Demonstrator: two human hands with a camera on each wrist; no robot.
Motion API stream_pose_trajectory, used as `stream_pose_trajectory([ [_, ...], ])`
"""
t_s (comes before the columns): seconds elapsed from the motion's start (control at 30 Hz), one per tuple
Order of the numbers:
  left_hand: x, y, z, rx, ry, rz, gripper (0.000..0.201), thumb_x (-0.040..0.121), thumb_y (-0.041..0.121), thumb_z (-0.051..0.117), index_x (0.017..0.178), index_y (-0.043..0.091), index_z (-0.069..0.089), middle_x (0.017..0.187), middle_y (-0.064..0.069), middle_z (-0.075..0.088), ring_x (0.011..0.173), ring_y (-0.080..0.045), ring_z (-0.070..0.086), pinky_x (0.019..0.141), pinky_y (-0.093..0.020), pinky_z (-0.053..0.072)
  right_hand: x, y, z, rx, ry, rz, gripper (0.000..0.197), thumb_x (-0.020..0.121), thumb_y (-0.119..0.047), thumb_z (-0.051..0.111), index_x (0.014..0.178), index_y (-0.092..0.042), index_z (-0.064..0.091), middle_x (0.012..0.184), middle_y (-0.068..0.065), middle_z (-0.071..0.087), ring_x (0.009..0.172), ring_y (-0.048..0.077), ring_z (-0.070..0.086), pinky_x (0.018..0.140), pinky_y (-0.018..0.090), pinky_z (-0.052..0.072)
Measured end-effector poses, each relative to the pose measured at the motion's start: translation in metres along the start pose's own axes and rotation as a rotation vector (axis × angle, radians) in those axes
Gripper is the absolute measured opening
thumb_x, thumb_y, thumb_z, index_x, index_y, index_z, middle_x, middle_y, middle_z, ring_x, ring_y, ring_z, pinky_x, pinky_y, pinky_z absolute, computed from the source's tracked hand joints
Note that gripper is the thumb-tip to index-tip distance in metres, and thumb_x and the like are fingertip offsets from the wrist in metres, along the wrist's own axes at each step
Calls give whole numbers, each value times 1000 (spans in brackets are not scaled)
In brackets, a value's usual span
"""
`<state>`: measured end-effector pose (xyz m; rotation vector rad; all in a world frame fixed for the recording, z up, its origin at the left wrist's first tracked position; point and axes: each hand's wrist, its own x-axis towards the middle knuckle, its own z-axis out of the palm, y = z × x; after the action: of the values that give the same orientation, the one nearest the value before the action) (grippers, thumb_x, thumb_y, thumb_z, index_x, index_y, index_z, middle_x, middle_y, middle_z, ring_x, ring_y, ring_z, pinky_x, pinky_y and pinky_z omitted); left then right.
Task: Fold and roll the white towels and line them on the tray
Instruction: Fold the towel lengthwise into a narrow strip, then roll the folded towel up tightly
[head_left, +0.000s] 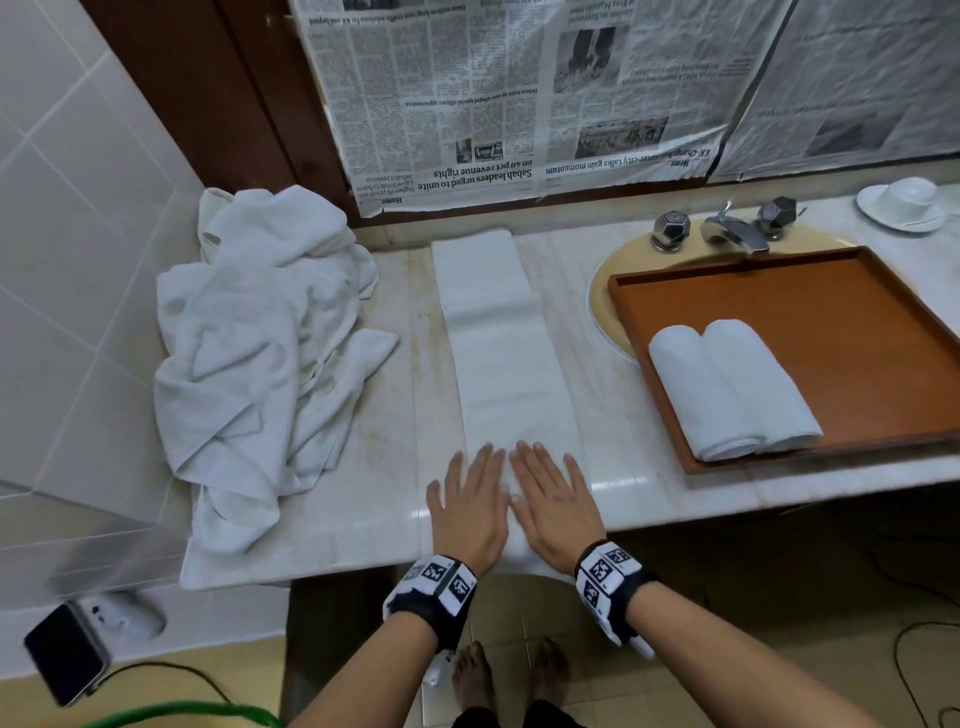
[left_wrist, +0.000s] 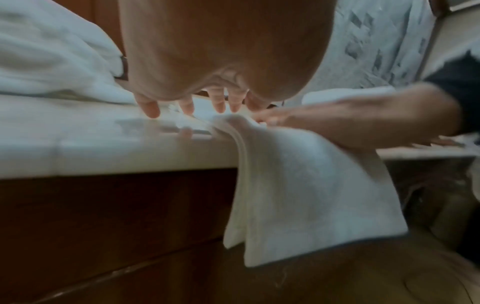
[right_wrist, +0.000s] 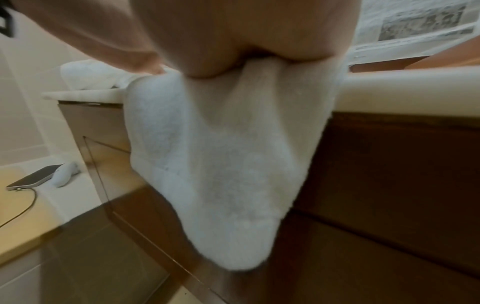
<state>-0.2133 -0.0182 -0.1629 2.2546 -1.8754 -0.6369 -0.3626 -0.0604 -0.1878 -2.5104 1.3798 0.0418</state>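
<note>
A white towel (head_left: 506, 353) folded into a long narrow strip lies on the marble counter, running from the back wall to the front edge. Its near end (left_wrist: 306, 195) (right_wrist: 221, 164) hangs over the counter front. My left hand (head_left: 470, 499) and right hand (head_left: 556, 499) lie flat side by side on the strip near the front edge, fingers straight and spread. To the right a brown wooden tray (head_left: 852, 312) holds two rolled white towels (head_left: 732, 389) side by side at its left end.
A heap of loose white towels (head_left: 260, 353) fills the counter's left end, against the tiled wall. The tray sits over a sink, with a tap (head_left: 732, 228) behind it and a cup and saucer (head_left: 904, 202) at far right. A phone (head_left: 65, 654) lies on a ledge below left.
</note>
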Motion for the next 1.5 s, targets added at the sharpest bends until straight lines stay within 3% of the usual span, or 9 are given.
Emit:
stream_pose_trajectory([
  [0.3, 18, -37, -1, 78, -38, -150, 60, 94, 57, -10, 152, 45, -17, 157, 25, -24, 150, -19, -20, 116, -61, -11, -2, 47, -11, 34, 10, 198, 65, 97, -54, -3, 154, -26, -15, 159, -12, -25, 148, 14, -22, 117, 45, -16],
  [0.5, 3, -5, 6, 127, -57, 19, 55, 103, 53, 12, 156, 41, 15, 164, 20, 7, 152, -20, 5, 116, -55, 2, -5, 24, -12, -9, 28, -40, 58, 104, -44, 17, 154, -15, 29, 163, 1, 20, 149, 20, 22, 113, 48, 17],
  [0.7, 14, -12, 5, 209, -122, -38, 58, 101, 60, 16, 153, 40, 30, 160, 19, 26, 145, -24, 24, 112, -56, -2, 8, 49, -19, -23, -83, 120, 63, 103, -48, 15, 151, -12, 36, 159, 4, 31, 145, 18, 24, 114, 45, 10],
  [0.77, 28, -16, -4, 209, -146, -78, 60, 100, 62, 11, 154, 42, 24, 161, 24, 18, 148, -26, 23, 112, -56, -7, 20, 54, -25, -1, -122, 118, 65, 103, -47, 13, 147, -10, 42, 155, 6, 37, 142, 20, 32, 114, 44, 7],
  [0.87, 50, -17, -17, 182, -201, -94, 67, 88, 68, -11, 152, 47, -16, 156, 30, -24, 151, -22, -18, 110, -55, -24, 42, 53, -31, 24, -169, 134, 65, 103, -46, 15, 141, -8, 52, 151, 5, 43, 135, 20, 47, 113, 44, 8],
  [1.03, 100, -20, -41, 168, -191, -128, 61, 98, 62, 2, 151, 43, -22, 153, 28, -30, 149, -23, -24, 116, -60, -17, 101, 57, -51, 7, -165, 111, 84, 81, -56, -14, 152, -12, -13, 155, -5, -24, 149, 10, -9, 117, 39, -14],
  [1.1, 122, -24, -50, 174, -203, -117, 62, 100, 61, 8, 152, 42, -20, 154, 27, -29, 150, -23, -23, 116, -60, -16, 129, 61, -59, 20, -202, 149, 86, 77, -55, -20, 153, -16, -18, 152, -7, -31, 148, 10, -18, 119, 42, -14],
  [1.33, 200, -36, -66, 69, -175, -92, 62, 101, 60, 12, 154, 42, -13, 158, 26, -23, 150, -24, -21, 116, -61, -13, 205, 72, -77, 12, -171, 215, 64, 101, -46, 4, 157, -17, -7, 161, -6, -18, 151, 16, -11, 120, 46, -8],
  [1.5, 187, -27, -53, 24, -71, -14, 62, 96, 54, -1, 156, 41, 2, 161, 24, -13, 153, -20, -6, 118, -57, -2, 184, 39, -63, -27, -19, 74, 60, 99, -42, 23, 150, -13, 37, 158, 2, 32, 145, 20, 31, 115, 44, 13],
])
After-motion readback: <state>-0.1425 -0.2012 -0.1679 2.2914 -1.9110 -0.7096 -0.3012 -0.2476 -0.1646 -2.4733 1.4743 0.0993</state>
